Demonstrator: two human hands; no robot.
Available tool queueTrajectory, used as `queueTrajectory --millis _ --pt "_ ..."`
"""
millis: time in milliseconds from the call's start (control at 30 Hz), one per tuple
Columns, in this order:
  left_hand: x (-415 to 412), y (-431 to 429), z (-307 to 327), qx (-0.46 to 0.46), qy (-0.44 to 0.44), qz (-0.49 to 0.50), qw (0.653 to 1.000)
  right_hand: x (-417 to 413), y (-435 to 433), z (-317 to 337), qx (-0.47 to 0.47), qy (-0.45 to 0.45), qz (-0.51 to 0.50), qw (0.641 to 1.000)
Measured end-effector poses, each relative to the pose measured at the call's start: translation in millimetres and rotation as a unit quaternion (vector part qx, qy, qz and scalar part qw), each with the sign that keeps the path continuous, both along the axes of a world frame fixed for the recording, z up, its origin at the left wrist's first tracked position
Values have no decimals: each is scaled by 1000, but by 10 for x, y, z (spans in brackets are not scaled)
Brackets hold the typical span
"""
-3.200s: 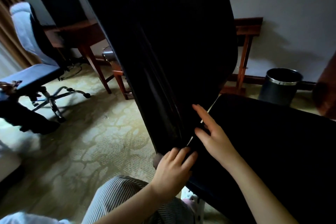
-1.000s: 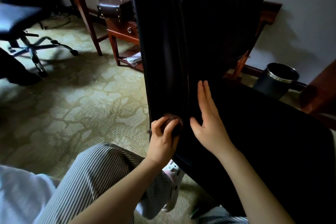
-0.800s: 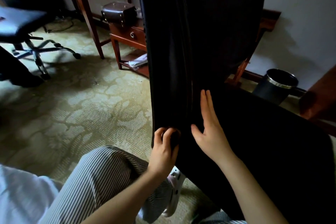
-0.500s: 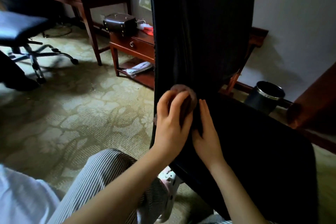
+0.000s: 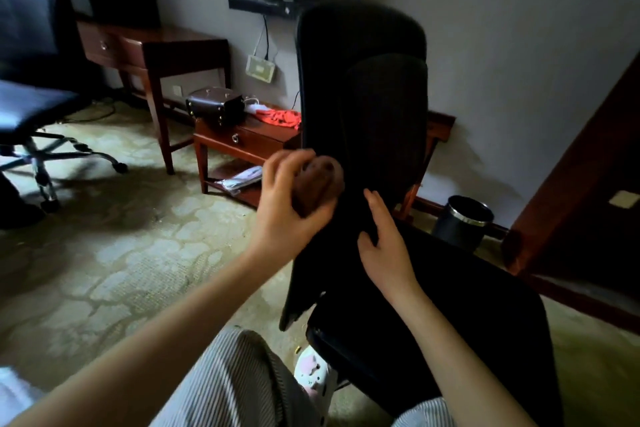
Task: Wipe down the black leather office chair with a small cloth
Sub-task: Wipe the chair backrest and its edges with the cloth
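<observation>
The black leather office chair [image 5: 377,107] stands in front of me, its tall backrest upright and its seat [image 5: 450,295] spreading to the lower right. My left hand [image 5: 287,204] grips a small brown cloth [image 5: 317,184], bunched against the left edge of the backrest about halfway up. My right hand [image 5: 384,243] rests with straight fingers on the lower backrest, just above the crease where back and seat meet. My striped trouser legs show below.
A low wooden side table [image 5: 249,142] with a dark box and red fabric stands left of the chair. A wooden desk [image 5: 152,48] and a blue office chair [image 5: 31,94] are further left. A dark waste bin [image 5: 462,220] sits by the wall. Patterned carpet covers the floor.
My left hand has slid the cloth up the backrest's left edge from its bottom corner to mid-height. My view has pulled back and up. My right hand stays near the crease.
</observation>
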State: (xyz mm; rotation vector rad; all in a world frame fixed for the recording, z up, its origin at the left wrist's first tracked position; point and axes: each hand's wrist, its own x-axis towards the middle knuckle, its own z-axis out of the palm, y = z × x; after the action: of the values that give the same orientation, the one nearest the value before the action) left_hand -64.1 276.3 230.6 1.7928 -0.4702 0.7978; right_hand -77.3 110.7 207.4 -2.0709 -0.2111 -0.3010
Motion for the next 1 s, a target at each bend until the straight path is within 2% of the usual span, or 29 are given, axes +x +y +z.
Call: queueTrajectory --millis 100,167,333,567,667,767,900,1000 --pt "118 23 396 -142 175 -89 970 16 79 242 1 -11 5 1000" --pt "174 -20 521 -146 238 -104 955 23 151 374 6 -22 2 1000" --pt "89 32 590 -98 282 -63 952 -37 274 585 3 -28 8 1000" --pt "-193 185 632 -68 287 -150 944 -259 266 656 -23 -36 -7 999" --pt "-331 233 646 -23 269 -163 949 -382 234 681 -31 -52 -8 998" --pt "-454 326 745 60 232 -167 956 -530 214 698 -33 -71 -9 997" --pt "-601 427 963 80 66 -115 988 -722 160 641 -29 -67 -3 997" --pt "-729 339 1226 137 -88 -58 985 -833 130 598 -52 -60 -9 997"
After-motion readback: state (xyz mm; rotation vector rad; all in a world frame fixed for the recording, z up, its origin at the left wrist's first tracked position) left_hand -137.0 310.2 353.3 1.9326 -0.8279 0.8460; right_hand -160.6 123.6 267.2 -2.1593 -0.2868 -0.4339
